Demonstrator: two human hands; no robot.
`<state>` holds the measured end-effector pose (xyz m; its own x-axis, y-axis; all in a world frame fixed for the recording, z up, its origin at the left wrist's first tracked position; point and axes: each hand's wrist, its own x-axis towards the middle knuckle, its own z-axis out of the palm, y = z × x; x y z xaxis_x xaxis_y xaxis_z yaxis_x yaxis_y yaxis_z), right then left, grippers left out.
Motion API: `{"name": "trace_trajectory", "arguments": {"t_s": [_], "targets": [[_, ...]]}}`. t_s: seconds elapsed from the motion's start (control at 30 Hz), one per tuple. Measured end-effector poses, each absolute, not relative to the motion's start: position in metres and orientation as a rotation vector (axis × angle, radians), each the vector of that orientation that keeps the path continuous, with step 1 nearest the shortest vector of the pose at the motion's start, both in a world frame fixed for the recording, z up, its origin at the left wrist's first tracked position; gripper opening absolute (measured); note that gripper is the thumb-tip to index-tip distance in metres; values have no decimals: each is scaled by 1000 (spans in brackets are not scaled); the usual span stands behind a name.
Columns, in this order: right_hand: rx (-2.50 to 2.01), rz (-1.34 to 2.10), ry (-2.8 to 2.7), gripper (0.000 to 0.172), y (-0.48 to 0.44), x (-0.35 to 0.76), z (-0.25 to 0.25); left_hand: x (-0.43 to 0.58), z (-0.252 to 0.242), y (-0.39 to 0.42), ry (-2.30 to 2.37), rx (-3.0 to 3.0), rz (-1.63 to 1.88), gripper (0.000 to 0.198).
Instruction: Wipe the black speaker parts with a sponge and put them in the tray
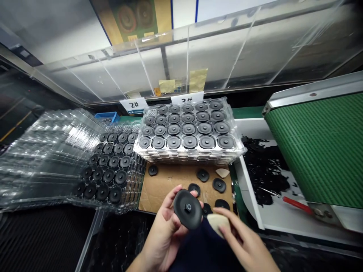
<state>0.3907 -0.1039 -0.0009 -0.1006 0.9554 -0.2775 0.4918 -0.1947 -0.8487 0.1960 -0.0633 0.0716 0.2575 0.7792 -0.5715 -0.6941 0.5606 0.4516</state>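
Observation:
My left hand (167,230) grips a round black rubber disc (187,209) by its rim, and a small metal hub shows at the disc's centre. Close to its right side, my right hand (239,234) pinches a cream-coloured flat pad (217,223) between thumb and fingers. A narrow gap seems to lie between pad and disc. Several more black discs (219,185) lie loose on the cardboard sheet (164,185) beyond my hands. Another cream piece (222,173) rests at the cardboard's far right corner.
A stack of clear trays (187,151) filled with discs stands behind the cardboard. More disc-filled trays (133,181) are at left. On the right, a white chute (249,185) holds black scraps and a red-handled screwdriver (297,205), beside a sloping green conveyor belt (326,151).

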Motion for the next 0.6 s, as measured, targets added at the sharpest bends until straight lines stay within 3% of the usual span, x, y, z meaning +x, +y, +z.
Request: {"name": "trace_trajectory", "arguments": {"t_s": [0.13, 0.23, 0.37, 0.5, 0.6], "targets": [[-1431, 1012, -1529, 22, -63, 371, 61, 201, 73, -65, 898, 151, 977, 68], [-1108, 871, -1675, 24, -47, 346, 93, 199, 69, -66, 929, 194, 924, 59], [-1015, 1103, -1969, 20, -42, 329, 103, 193, 64, -68, 1040, 154, 971, 56], [-1067, 885, -1835, 23, -44, 326, 101, 195, 65, -69, 938, 183, 983, 53], [-967, 1045, -1872, 27, -51, 337, 104, 195, 72, -68, 878, 171, 1012, 58]]}}
